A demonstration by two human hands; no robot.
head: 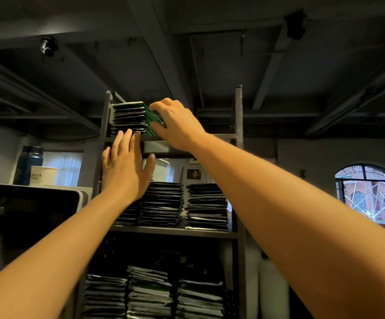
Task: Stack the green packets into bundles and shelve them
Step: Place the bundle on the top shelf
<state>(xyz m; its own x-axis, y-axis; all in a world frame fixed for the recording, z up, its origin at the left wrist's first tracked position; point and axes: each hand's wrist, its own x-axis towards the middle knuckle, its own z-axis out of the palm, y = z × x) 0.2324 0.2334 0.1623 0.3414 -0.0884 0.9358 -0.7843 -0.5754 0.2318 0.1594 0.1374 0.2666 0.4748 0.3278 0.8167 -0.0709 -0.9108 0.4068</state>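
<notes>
Green packets (138, 117) sit as one bundle on the top shelf (164, 147) of a dark metal rack (238, 157), pressed between both hands. Right hand (177, 125) cups the bundle's near corner, its fingers (161, 104) curled over the top edge and thumb side against the stack's face; whether it grips or merely pushes, I cannot tell. Left hand (127, 166) is spread flat and open, holding nothing, fingertips touching the bundle's lower front edge just above the shelf lip.

The packets look thin, glossy and loosely layered, so the bundle is likely light but apt to slide and fan apart. Holding it best means squeezing top and bottom together near the corners. More stacks (182, 206) fill the shelf below the palms.
</notes>
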